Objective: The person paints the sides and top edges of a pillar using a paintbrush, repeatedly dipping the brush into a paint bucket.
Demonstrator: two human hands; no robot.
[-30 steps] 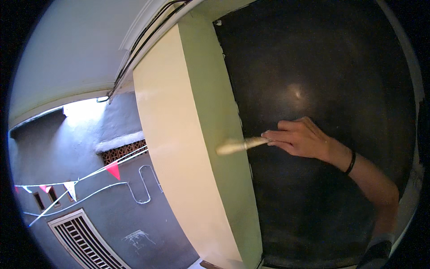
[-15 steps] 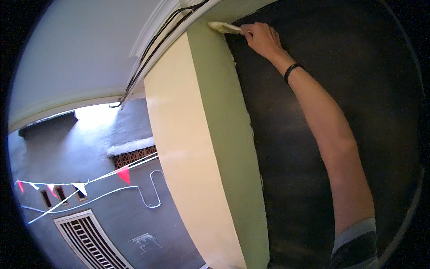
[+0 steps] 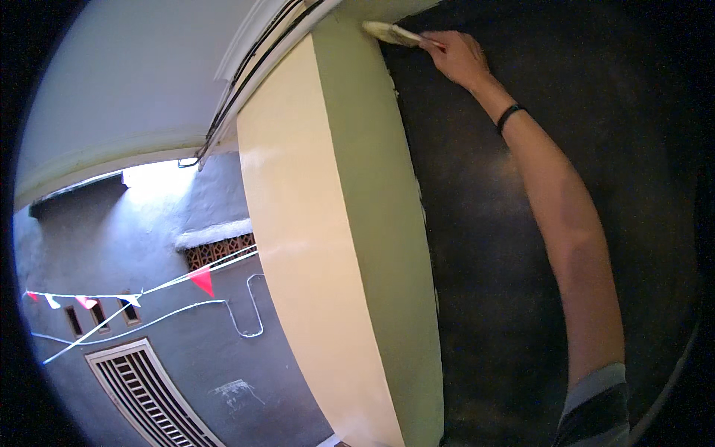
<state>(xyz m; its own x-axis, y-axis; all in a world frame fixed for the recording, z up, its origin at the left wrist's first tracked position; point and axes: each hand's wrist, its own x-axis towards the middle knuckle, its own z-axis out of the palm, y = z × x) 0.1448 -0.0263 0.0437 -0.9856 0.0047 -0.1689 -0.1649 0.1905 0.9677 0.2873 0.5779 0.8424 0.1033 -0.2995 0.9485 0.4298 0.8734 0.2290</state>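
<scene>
My right arm reaches up along the right side, with a black band at the wrist. At the top, my right hand [image 3: 460, 58] is closed around the handle of a paintbrush [image 3: 392, 33]. The brush points left, its pale bristles at the upper part of a pillar's green side [image 3: 380, 201], close to the edge where a dark surface [image 3: 491, 246] begins. Whether the bristle tips touch the pillar is hard to make out. The pillar's other face [image 3: 298, 201] is cream. My left hand is out of the picture.
Black cables [image 3: 246, 71] run along the ceiling moulding beside the pillar top. At the left, a grey wall [image 3: 246, 365] has a barred window [image 3: 153, 391] and a vent grille [image 3: 220, 252]. A string of red and white pennants [image 3: 201, 281] crosses in front of it.
My right hand and the paintbrush have shifted slightly right and up in the picture, bringing the bristles nearer the pillar's dark-side edge. The whole view has also shifted a little.
</scene>
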